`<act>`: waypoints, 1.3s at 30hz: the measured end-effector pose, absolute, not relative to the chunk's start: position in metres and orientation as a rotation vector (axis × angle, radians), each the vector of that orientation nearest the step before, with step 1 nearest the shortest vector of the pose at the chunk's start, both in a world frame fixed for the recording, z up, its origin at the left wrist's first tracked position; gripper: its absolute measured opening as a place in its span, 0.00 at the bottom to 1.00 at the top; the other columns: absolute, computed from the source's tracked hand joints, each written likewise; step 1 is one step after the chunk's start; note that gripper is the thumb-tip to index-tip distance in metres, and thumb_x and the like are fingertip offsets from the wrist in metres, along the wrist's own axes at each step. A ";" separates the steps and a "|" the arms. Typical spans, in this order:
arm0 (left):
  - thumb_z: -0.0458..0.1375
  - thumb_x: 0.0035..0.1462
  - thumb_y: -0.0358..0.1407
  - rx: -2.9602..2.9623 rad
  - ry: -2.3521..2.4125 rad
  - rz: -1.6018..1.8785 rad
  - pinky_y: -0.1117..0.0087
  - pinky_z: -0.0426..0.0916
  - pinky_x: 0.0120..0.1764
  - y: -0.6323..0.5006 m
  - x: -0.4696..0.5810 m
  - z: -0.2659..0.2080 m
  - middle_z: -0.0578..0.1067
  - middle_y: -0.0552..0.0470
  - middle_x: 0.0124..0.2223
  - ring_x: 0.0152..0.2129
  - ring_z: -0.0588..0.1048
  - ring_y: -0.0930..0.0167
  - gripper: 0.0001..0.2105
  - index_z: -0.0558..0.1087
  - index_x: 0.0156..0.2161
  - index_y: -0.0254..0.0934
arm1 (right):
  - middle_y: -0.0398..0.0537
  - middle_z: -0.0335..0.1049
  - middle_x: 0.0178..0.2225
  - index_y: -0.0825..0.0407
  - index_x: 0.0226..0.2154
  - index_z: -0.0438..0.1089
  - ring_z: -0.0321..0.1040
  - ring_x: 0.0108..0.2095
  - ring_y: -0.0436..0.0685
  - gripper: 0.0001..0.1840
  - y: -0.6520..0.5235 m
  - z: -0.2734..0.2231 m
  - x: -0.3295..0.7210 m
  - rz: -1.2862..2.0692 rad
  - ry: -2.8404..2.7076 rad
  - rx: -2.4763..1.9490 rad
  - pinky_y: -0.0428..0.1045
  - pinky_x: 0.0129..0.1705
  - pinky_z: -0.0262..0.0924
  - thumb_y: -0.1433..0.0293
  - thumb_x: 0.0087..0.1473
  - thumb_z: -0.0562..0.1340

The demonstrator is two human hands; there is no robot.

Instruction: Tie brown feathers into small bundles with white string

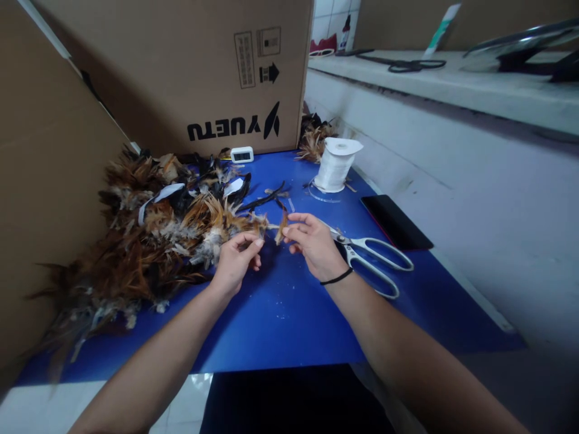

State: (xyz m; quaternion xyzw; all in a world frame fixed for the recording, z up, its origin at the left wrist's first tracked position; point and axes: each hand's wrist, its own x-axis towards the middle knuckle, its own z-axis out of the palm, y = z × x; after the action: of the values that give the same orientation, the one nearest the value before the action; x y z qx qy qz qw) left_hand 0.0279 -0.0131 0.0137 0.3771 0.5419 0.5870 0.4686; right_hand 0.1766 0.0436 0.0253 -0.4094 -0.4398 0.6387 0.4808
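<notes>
One feather (281, 230) is pinched in the right hand (314, 244), over the middle of the table (280, 328); the left hand (237, 259) curls apart just beside, its hold unclear. A pile (124, 259) lines the left edge. Light, even pressure should keep the feather uncrushed.

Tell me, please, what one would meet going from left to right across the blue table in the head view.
Feather pile → left hand → brown feather at the right hand's fingertips → right hand → dark-screened device.
</notes>
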 end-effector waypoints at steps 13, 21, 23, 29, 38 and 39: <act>0.63 0.47 0.42 0.969 1.281 1.405 0.78 0.61 0.13 -0.017 0.035 0.011 0.66 0.60 0.17 0.11 0.65 0.78 0.13 0.68 0.32 0.35 | 0.37 0.65 0.22 0.54 0.39 0.61 0.65 0.22 0.49 0.24 0.033 0.020 0.164 1.600 -1.102 -0.929 0.42 0.17 0.55 0.73 0.36 0.66; 0.63 0.46 0.43 0.941 1.257 1.383 0.77 0.65 0.15 -0.017 0.036 0.007 0.72 0.55 0.25 0.14 0.70 0.76 0.14 0.69 0.33 0.34 | 0.37 0.65 0.23 0.53 0.39 0.61 0.67 0.22 0.49 0.23 0.031 0.018 0.161 1.567 -1.087 -0.947 0.42 0.17 0.57 0.73 0.36 0.65; 0.63 0.46 0.43 0.936 1.266 1.383 0.76 0.65 0.15 -0.016 0.037 0.007 0.72 0.55 0.25 0.14 0.70 0.76 0.14 0.69 0.33 0.34 | 0.38 0.66 0.24 0.53 0.38 0.61 0.67 0.23 0.50 0.23 0.032 0.017 0.160 1.557 -1.084 -0.954 0.42 0.17 0.57 0.73 0.36 0.65; 0.62 0.47 0.42 0.993 1.302 1.360 0.76 0.65 0.15 -0.017 0.038 0.007 0.73 0.54 0.24 0.14 0.70 0.75 0.13 0.71 0.33 0.34 | 0.39 0.67 0.24 0.53 0.37 0.61 0.69 0.23 0.50 0.22 0.032 0.016 0.160 1.542 -1.077 -0.965 0.42 0.18 0.59 0.73 0.36 0.65; 0.61 0.48 0.42 1.048 1.335 1.371 0.76 0.64 0.15 -0.015 0.035 0.005 0.71 0.56 0.19 0.11 0.67 0.77 0.12 0.71 0.29 0.34 | 0.37 0.66 0.22 0.52 0.37 0.62 0.67 0.22 0.50 0.21 0.030 0.015 0.160 1.558 -1.098 -0.949 0.42 0.17 0.59 0.72 0.37 0.66; 0.62 0.48 0.42 1.027 1.317 1.375 0.76 0.64 0.15 -0.015 0.035 0.005 0.71 0.55 0.21 0.12 0.67 0.77 0.12 0.71 0.29 0.34 | 0.37 0.66 0.22 0.52 0.37 0.62 0.67 0.23 0.50 0.21 0.031 0.016 0.160 1.557 -1.100 -0.945 0.42 0.17 0.59 0.72 0.37 0.66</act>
State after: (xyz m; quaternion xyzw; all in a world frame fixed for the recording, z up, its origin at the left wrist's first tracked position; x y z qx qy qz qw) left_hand 0.0352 -0.0153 0.0055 0.4192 0.5372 0.5611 0.4699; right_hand 0.1600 0.0306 0.0155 -0.3881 -0.4520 0.6399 0.4854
